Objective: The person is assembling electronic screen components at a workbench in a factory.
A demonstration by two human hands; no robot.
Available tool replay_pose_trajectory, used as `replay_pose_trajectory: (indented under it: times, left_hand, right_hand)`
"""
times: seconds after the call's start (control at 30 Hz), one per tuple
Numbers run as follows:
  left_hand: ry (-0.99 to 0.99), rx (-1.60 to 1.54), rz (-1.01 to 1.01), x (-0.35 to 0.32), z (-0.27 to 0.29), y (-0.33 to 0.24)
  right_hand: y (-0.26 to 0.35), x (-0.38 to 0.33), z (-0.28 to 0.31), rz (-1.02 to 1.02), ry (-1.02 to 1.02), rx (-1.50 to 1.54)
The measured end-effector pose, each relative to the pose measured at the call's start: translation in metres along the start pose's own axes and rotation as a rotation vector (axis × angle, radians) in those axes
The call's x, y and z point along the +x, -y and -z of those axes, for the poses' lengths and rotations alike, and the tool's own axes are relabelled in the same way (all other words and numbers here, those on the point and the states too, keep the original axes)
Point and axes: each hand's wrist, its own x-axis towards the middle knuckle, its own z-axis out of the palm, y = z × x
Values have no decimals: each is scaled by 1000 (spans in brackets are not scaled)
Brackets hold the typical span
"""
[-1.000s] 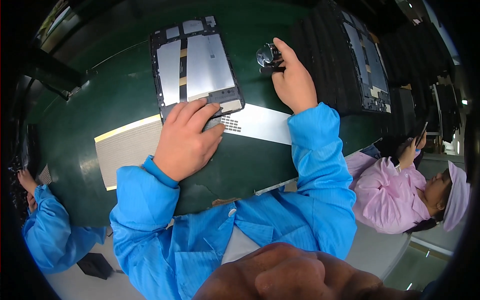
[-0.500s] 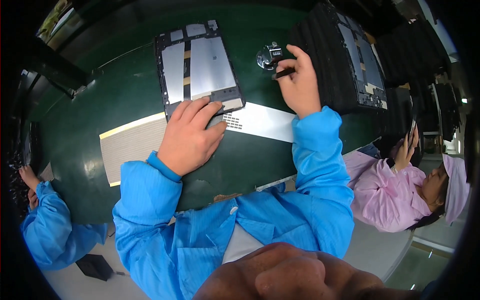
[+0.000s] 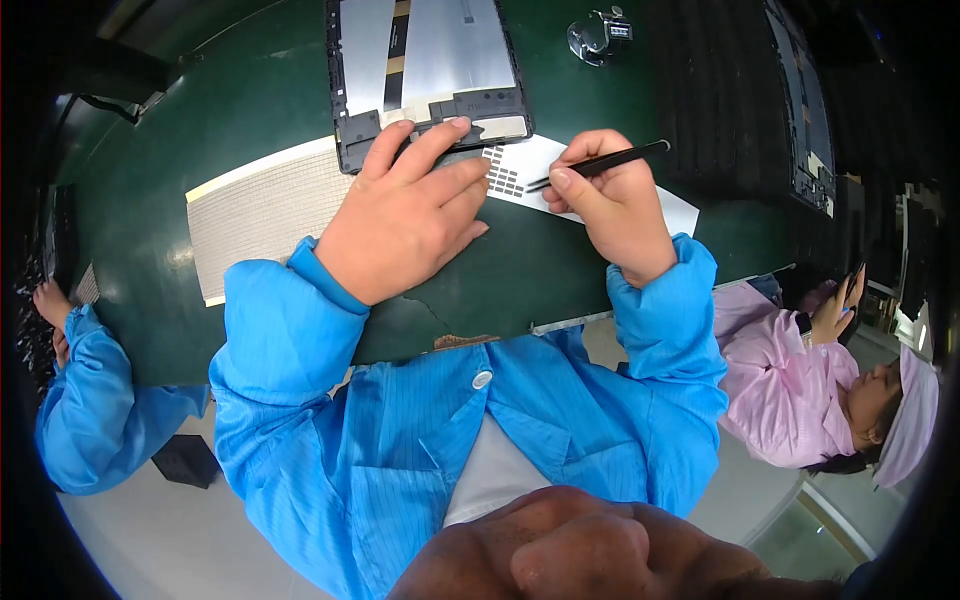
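Note:
My left hand (image 3: pixel 410 215) lies with its fingers stretched over the near edge of a tablet-like frame (image 3: pixel 465 60), which has silver plates and a dark strip down its middle. My right hand (image 3: pixel 620 205) is closed around black tweezers (image 3: pixel 615 160). Their tips point left, at or just above the small dark rectangles on a white sheet (image 3: pixel 675 210); whether they touch one I cannot tell. That sheet runs partly beneath my right hand. On the left, a beige gridded sheet (image 3: pixel 265 215) with pale yellow edges reaches to the frame's lower left corner.
A shiny metal tally counter (image 3: pixel 590 42) lies on the green table (image 3: pixel 240 110). Tall black stacks (image 3: pixel 715 110) stand at right, with another silver-plated frame (image 3: pixel 795 90) on top. A blue-sleeved person (image 3: pixel 95 400) is at left, a pink-clad person (image 3: pixel 770 370) at right.
My right hand has come down from beside the tally counter to the white sheet, bringing the tweezer tips to the dark rectangles. My left hand stays on the frame. The whole view has shifted.

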Motion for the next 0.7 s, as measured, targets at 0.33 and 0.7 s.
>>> replay_pose_trajectory:
  times: [0.33,0.7]
  left_hand:
    - [-9,-36,-1,0,-2,-2]
    - [29,-65,14,2,-2,-1]
  right_hand:
    - [-13,-1,-2,107,12,-204]
    - [-15,0,2,181,62,-281]
